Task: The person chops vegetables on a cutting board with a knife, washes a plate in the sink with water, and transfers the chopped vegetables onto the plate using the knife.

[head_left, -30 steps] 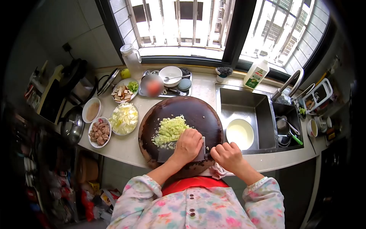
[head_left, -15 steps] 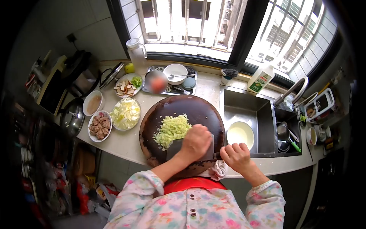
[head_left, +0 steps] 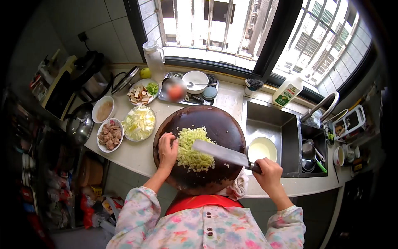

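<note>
Pale-green chopped pile (head_left: 191, 157), dark round board (head_left: 219, 120) beneath, cleaver (head_left: 226, 155) slanting across

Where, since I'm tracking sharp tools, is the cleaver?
In the head view, the cleaver is right of centre, its handle in the right hand, its blade tip over chopped vegetable on the round board.
</note>
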The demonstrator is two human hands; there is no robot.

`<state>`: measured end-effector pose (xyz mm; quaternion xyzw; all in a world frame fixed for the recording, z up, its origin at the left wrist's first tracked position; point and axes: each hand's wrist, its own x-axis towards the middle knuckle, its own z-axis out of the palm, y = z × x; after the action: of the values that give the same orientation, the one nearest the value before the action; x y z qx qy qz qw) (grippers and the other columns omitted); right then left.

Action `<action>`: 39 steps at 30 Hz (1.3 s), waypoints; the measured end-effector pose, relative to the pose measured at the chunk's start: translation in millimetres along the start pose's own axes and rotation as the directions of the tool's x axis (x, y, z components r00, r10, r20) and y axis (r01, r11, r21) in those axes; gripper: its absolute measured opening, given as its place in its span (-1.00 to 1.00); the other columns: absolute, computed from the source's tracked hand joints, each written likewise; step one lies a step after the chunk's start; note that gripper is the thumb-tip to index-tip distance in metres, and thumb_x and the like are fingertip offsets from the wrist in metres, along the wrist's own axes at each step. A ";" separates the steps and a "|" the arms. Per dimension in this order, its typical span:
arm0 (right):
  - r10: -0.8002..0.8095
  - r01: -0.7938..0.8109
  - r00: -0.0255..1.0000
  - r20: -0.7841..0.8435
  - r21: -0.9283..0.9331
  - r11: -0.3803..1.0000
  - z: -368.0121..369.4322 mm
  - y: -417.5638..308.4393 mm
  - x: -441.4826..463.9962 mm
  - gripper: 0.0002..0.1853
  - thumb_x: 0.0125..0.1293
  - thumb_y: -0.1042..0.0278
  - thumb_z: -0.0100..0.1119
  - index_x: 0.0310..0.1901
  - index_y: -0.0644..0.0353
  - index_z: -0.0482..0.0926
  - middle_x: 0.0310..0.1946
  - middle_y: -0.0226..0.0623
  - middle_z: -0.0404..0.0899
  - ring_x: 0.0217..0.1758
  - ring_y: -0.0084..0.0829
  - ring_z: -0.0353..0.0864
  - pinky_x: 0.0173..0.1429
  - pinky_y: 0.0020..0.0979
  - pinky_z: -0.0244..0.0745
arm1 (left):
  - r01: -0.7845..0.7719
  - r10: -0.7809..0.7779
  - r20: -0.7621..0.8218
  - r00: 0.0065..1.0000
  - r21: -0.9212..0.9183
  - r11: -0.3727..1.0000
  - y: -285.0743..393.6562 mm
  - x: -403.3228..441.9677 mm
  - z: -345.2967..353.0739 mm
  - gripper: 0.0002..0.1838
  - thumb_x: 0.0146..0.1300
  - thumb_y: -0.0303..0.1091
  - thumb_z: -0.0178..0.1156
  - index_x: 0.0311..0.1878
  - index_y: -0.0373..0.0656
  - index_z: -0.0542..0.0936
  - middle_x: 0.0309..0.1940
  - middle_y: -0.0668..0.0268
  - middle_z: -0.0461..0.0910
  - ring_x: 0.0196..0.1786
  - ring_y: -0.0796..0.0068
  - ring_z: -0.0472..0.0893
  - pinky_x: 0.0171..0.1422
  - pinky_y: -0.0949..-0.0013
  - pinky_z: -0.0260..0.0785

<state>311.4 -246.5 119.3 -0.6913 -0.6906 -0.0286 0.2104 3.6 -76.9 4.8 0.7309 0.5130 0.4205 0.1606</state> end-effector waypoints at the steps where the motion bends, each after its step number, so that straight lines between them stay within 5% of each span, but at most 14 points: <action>1: 0.127 -0.129 0.991 0.032 0.079 0.988 8.4 -2.0 -3.4 -0.71 -0.16 0.30 0.39 -0.35 0.13 0.55 -0.50 -0.28 0.53 -0.46 -0.21 0.54 -0.40 -0.25 0.36 | 0.137 -0.139 -0.049 0.989 -0.040 0.990 -2.9 -6.7 2.8 -0.77 0.21 -0.37 0.10 -0.10 -0.24 0.44 0.00 0.07 0.46 0.17 0.00 0.37 0.30 0.08 0.14; 4: 0.406 -0.437 0.896 0.180 0.195 0.878 33.9 -17.1 0.8 -0.66 -0.02 0.20 0.38 -0.23 0.16 0.55 -0.35 -0.18 0.61 -0.34 -0.12 0.60 -0.29 -0.21 0.45 | 0.156 -0.154 -0.039 0.987 0.070 0.985 11.1 -17.1 26.5 -0.60 0.29 -0.26 0.04 0.13 -0.26 0.35 0.09 -0.03 0.40 0.26 -0.05 0.30 0.39 0.08 0.05; 7: 0.386 -0.395 0.918 0.087 0.199 0.897 63.4 -34.2 7.4 -0.61 -0.01 0.24 0.37 -0.14 0.17 0.54 -0.34 -0.12 0.60 -0.30 -0.12 0.60 -0.25 -0.23 0.46 | 0.108 -0.112 -0.019 0.994 -0.138 0.985 36.2 -21.0 50.8 -0.58 0.33 -0.28 -0.02 0.18 -0.29 0.29 0.13 -0.03 0.38 0.28 -0.06 0.27 0.41 0.10 0.03; 11: 0.266 -0.319 0.937 0.226 0.243 0.916 57.0 -52.2 7.9 -0.61 0.04 0.17 0.33 -0.10 0.12 0.53 -0.29 -0.17 0.60 -0.26 -0.13 0.60 -0.23 -0.25 0.45 | 0.214 -0.207 0.056 0.977 -0.296 0.931 38.8 -9.6 35.1 -0.67 0.37 -0.29 -0.07 0.08 -0.30 0.43 0.05 -0.01 0.48 0.18 0.01 0.41 0.29 0.18 0.20; 14: 0.392 -0.459 0.877 0.279 0.240 0.856 36.5 -53.4 14.7 -0.61 0.03 0.17 0.34 -0.11 0.12 0.54 -0.30 -0.16 0.61 -0.28 -0.14 0.61 -0.25 -0.25 0.45 | 0.076 -0.074 0.018 0.997 -0.133 0.988 7.9 19.0 26.0 -0.68 0.36 -0.28 -0.07 0.03 -0.27 0.49 0.08 0.04 0.48 0.23 0.01 0.38 0.35 0.11 0.13; 17: 0.430 -0.436 0.900 0.078 0.181 0.881 47.5 -36.4 11.2 -0.58 0.02 0.16 0.35 -0.10 0.17 0.54 -0.29 -0.13 0.61 -0.28 -0.11 0.61 -0.24 -0.21 0.47 | -0.025 0.028 0.190 0.981 -0.022 0.999 -27.8 42.1 31.2 -0.59 0.37 -0.13 -0.07 0.07 -0.25 0.48 0.13 0.05 0.46 0.29 -0.01 0.31 0.41 0.01 0.00; 23: 0.453 -0.456 0.889 0.058 0.064 0.887 64.5 -47.9 -6.0 -0.57 0.05 0.16 0.32 -0.06 0.16 0.51 -0.28 -0.13 0.60 -0.29 -0.06 0.60 -0.25 -0.17 0.47 | -0.139 0.228 0.388 0.893 -0.244 0.960 -13.3 46.9 40.3 -0.55 0.38 -0.07 -0.10 0.10 -0.24 0.48 0.13 0.08 0.46 0.29 0.09 0.34 0.41 0.12 0.05; 27: 0.495 -0.530 0.846 0.198 0.211 0.821 50.8 -77.2 -13.8 -0.58 0.07 0.18 0.33 -0.06 0.16 0.52 -0.32 -0.16 0.62 -0.34 -0.18 0.62 -0.26 -0.25 0.47 | -0.072 0.282 0.437 0.854 -0.438 0.896 2.7 33.4 32.6 -0.59 0.39 -0.14 -0.08 0.08 -0.27 0.49 0.08 0.04 0.49 0.23 0.09 0.41 0.35 0.18 0.17; 30: 0.556 -0.649 0.731 0.395 0.652 0.391 66.1 -57.9 -25.9 -0.60 0.16 0.23 0.29 -0.03 0.27 0.49 -0.48 -0.35 0.57 -0.52 -0.55 0.49 -0.43 -0.50 0.39 | -0.081 0.280 0.368 0.886 -0.473 0.877 13.6 34.6 18.7 -0.67 0.35 -0.27 0.00 0.04 -0.30 0.52 0.00 0.04 0.55 0.10 0.15 0.52 0.21 0.31 0.33; 31: 0.552 -0.707 0.629 0.548 0.698 0.112 59.8 -60.0 -20.5 -0.61 0.20 0.25 0.24 -0.01 0.28 0.47 -0.54 -0.37 0.52 -0.65 -0.60 0.41 -0.59 -0.60 0.25 | -0.020 0.209 0.354 0.912 -0.470 0.882 19.5 39.8 12.3 -0.70 0.34 -0.29 0.02 0.00 -0.30 0.53 -0.05 0.06 0.57 0.04 0.19 0.56 0.14 0.33 0.37; 33: 0.529 -0.760 0.533 0.660 0.649 -0.044 67.8 -47.5 -26.0 -0.66 0.26 0.31 0.17 0.02 0.25 0.43 -0.63 -0.43 0.41 -0.75 -0.66 0.28 -0.70 -0.61 0.18 | 0.103 0.061 0.324 0.944 -0.465 0.879 34.6 52.6 -1.6 -0.75 0.33 -0.34 0.05 -0.07 -0.29 0.57 -0.16 0.10 0.62 -0.08 0.28 0.62 0.02 0.38 0.44; 34: 0.558 -0.765 0.543 0.628 0.644 0.020 75.4 -47.6 -30.8 -0.66 0.31 0.26 0.12 0.03 0.24 0.42 -0.64 -0.41 0.41 -0.78 -0.65 0.27 -0.72 -0.60 0.14 | 0.076 0.041 0.231 0.972 -0.479 0.875 41.3 57.9 -3.4 -0.83 0.29 -0.43 0.10 -0.14 -0.30 0.59 -0.28 0.17 0.65 -0.22 0.44 0.65 -0.15 0.47 0.47; 36: 0.658 -0.783 0.599 0.455 0.504 0.364 93.1 -43.9 -47.5 -0.61 0.29 0.18 0.13 0.06 0.23 0.44 -0.47 -0.20 0.54 -0.50 -0.38 0.50 -0.43 -0.40 0.38 | 0.047 0.057 0.182 0.982 -0.520 0.853 65.1 69.7 -17.2 -0.85 0.26 -0.47 0.12 -0.15 -0.30 0.59 -0.29 0.18 0.64 -0.24 0.48 0.64 -0.17 0.49 0.46; 39: 0.669 -0.747 0.664 0.334 0.259 0.613 89.2 -68.2 -41.0 -0.54 0.28 0.07 0.09 0.11 0.18 0.44 -0.23 0.07 0.59 -0.12 0.03 0.58 -0.04 -0.14 0.44 | -0.152 0.155 -0.036 0.987 -0.509 0.847 95.0 73.1 -33.5 -0.91 0.20 -0.53 0.18 -0.23 -0.24 0.60 -0.33 0.20 0.62 -0.33 0.43 0.62 -0.29 0.47 0.44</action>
<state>221.3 -258.6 41.8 -0.8535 -0.3689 0.2606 0.2600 44.7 -58.8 120.9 0.7023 0.3228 0.5503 0.3159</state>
